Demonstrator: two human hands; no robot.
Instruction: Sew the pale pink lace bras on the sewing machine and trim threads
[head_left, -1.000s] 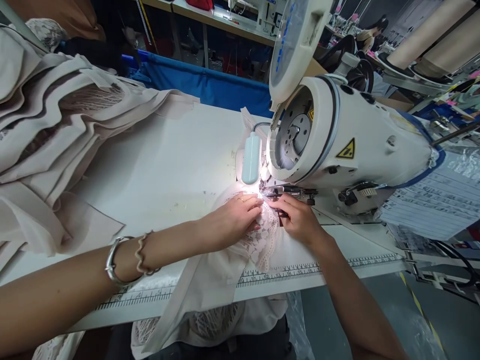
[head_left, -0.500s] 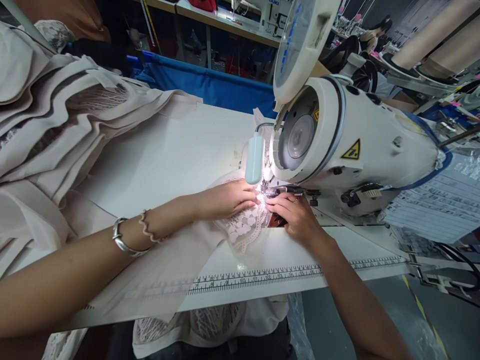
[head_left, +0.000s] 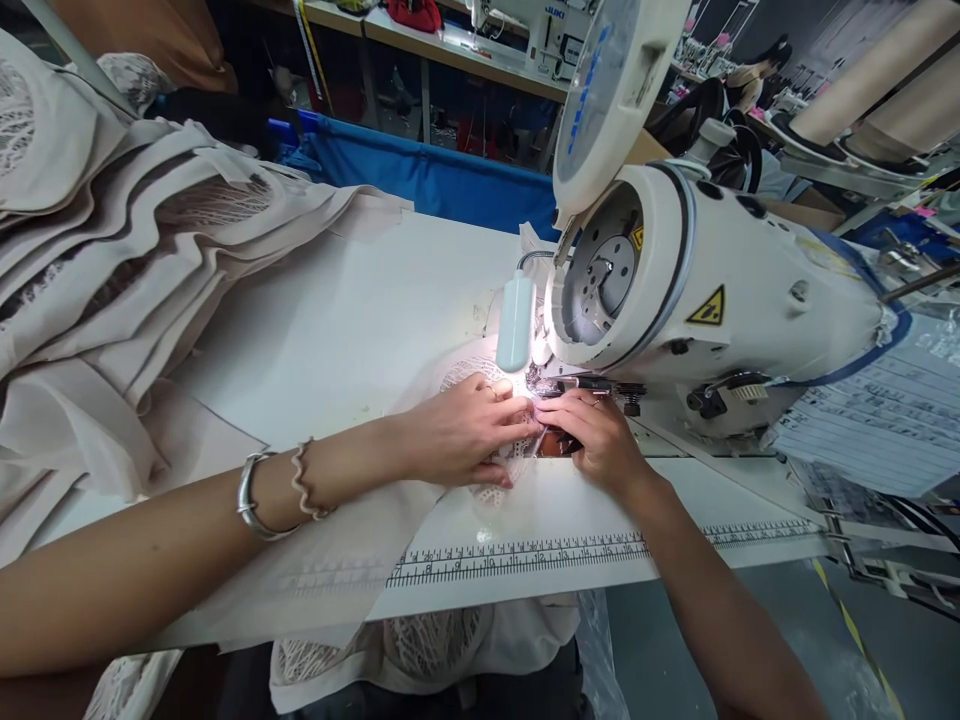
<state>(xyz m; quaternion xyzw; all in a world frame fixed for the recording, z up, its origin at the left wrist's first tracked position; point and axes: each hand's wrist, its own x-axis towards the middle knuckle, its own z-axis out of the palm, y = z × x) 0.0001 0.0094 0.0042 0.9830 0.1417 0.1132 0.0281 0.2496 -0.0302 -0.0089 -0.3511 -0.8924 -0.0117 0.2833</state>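
A white sewing machine (head_left: 637, 270) stands at the right with its round end cover swung up. Under its lit needle area lies pale lace fabric (head_left: 491, 492). My left hand (head_left: 472, 430) rests palm down on the lace, fingers spread. At the needle area my right hand (head_left: 596, 430) has its fingers pressed together at the fabric's right edge; what lies between the fingertips is hidden. A small pale lamp (head_left: 514, 322) hangs just above my left hand. Sheer fabric trails under my left forearm.
Layered pale garments (head_left: 112, 260) are heaped at the left. A ruler strip (head_left: 517, 556) runs along the table's front edge. Behind the table hangs blue cloth (head_left: 435, 180). More lace fabric (head_left: 427, 650) lies on my lap. A person (head_left: 754, 80) is at the far back right.
My left hand has shifted toward me over the lace, its fingers now more spread. My right hand stays near the needle. The parts inside the machine's round end have turned.
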